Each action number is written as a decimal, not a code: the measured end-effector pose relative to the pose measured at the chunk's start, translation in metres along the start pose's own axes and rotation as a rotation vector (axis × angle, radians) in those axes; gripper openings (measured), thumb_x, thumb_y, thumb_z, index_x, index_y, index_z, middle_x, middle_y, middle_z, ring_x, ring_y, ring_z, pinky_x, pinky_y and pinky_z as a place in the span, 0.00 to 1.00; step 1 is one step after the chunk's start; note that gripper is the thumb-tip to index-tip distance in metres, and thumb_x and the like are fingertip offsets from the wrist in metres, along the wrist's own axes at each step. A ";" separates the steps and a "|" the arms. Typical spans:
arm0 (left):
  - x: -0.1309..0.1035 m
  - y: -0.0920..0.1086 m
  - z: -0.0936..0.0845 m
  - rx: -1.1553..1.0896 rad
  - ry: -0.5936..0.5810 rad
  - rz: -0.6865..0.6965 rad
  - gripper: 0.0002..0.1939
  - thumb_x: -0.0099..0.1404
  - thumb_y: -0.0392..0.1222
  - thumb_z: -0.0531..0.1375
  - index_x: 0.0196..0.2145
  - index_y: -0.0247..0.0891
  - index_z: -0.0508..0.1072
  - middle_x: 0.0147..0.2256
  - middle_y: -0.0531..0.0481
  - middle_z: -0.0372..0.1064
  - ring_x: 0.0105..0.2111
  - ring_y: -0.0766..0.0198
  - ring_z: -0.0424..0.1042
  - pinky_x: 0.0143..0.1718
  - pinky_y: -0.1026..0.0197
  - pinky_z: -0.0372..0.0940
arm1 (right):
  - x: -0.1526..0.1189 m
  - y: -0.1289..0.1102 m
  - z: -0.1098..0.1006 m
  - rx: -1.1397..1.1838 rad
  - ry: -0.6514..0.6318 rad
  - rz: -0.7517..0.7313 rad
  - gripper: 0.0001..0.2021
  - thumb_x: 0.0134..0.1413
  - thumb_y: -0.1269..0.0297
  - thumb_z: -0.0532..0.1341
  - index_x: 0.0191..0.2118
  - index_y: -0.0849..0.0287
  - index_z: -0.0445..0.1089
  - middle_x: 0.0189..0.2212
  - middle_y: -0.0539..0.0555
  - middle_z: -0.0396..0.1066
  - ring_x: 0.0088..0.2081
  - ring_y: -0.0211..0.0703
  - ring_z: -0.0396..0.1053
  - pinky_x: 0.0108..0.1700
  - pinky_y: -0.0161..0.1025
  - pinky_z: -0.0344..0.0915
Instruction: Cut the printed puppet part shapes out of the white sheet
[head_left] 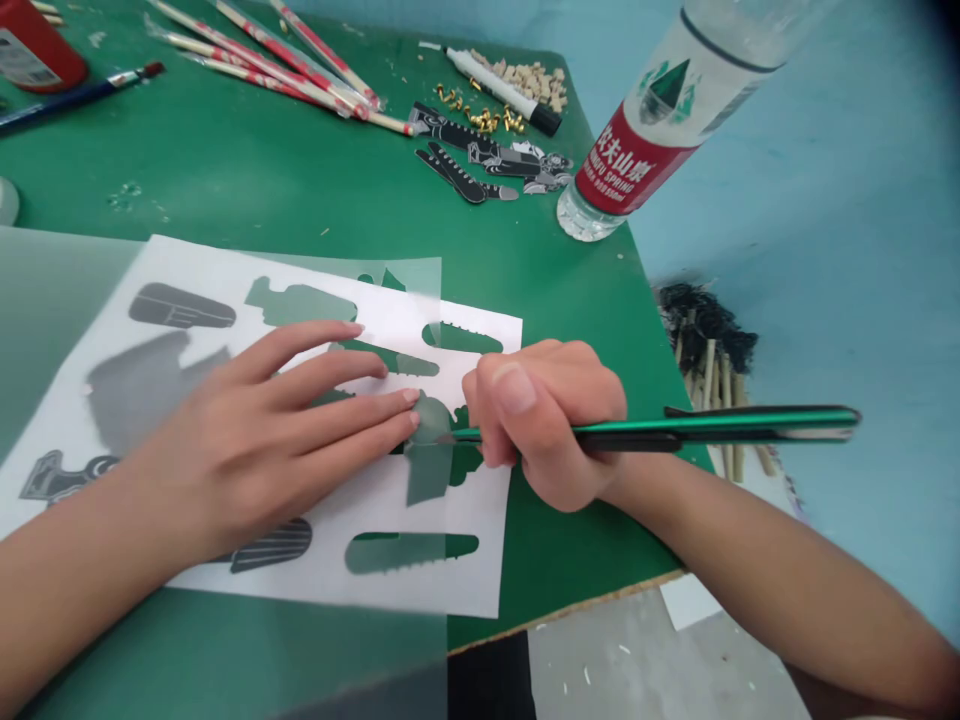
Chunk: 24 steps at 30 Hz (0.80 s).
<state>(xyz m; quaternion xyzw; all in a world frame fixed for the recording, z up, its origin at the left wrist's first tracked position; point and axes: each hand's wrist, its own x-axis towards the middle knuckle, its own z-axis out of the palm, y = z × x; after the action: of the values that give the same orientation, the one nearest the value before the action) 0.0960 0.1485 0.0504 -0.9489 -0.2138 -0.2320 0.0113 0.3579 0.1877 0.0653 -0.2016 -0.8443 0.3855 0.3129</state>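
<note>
My left hand [277, 430] lies with fingers spread on a white paper sheet [480, 500] that has several shapes cut out of it. Dark printed shapes remain on its left part, some covered by that hand. Held in my closed right hand [547, 420] is a slim green and black craft knife [750, 425]. Its pale, thin tip meets the sheet beside my left fingertips, at a cut-out area on the right. A translucent sheet [360, 650] extends beyond the paper and shows through some cut-outs.
Behind the paper lie dark cut pieces [457, 175], brass fasteners [487, 120], a marker [502, 90] and small wooden bits [536, 80]. A water bottle [637, 150] stands at the green table's [247, 190] right edge. Wrapped sticks [300, 75], a paintbrush [82, 95] and a red bottle [37, 50] are farther left.
</note>
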 end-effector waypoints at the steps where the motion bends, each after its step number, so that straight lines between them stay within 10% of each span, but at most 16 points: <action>1: -0.003 0.000 0.000 -0.003 0.003 0.008 0.17 0.75 0.30 0.56 0.57 0.29 0.75 0.53 0.44 0.80 0.57 0.47 0.73 0.70 0.35 0.62 | 0.000 0.000 0.000 0.073 0.034 -0.007 0.26 0.80 0.58 0.45 0.26 0.56 0.60 0.22 0.45 0.65 0.23 0.31 0.64 0.30 0.33 0.65; 7: -0.014 0.001 0.000 0.044 -0.012 -0.063 0.19 0.78 0.39 0.53 0.60 0.43 0.76 0.60 0.53 0.77 0.64 0.48 0.71 0.72 0.41 0.61 | 0.000 0.002 -0.002 0.226 0.005 0.136 0.20 0.79 0.54 0.48 0.36 0.56 0.68 0.24 0.44 0.66 0.24 0.29 0.64 0.30 0.30 0.64; 16: -0.018 0.004 0.000 -0.003 -0.022 -0.146 0.19 0.74 0.37 0.58 0.59 0.45 0.77 0.55 0.51 0.80 0.63 0.47 0.73 0.72 0.41 0.62 | 0.007 -0.001 0.001 0.047 0.057 0.054 0.24 0.80 0.57 0.50 0.27 0.56 0.62 0.21 0.45 0.63 0.23 0.31 0.62 0.28 0.33 0.61; 24: -0.002 0.008 0.000 0.080 0.028 -0.276 0.16 0.71 0.35 0.66 0.55 0.41 0.75 0.48 0.49 0.81 0.48 0.50 0.77 0.44 0.46 0.71 | 0.008 0.003 0.004 0.100 0.315 0.056 0.26 0.79 0.59 0.52 0.23 0.57 0.57 0.20 0.47 0.56 0.25 0.36 0.54 0.33 0.40 0.57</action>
<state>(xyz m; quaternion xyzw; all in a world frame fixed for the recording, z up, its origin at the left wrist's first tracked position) 0.0976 0.1405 0.0504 -0.9060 -0.3510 -0.2357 0.0201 0.3497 0.1922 0.0641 -0.2670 -0.7586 0.3991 0.4404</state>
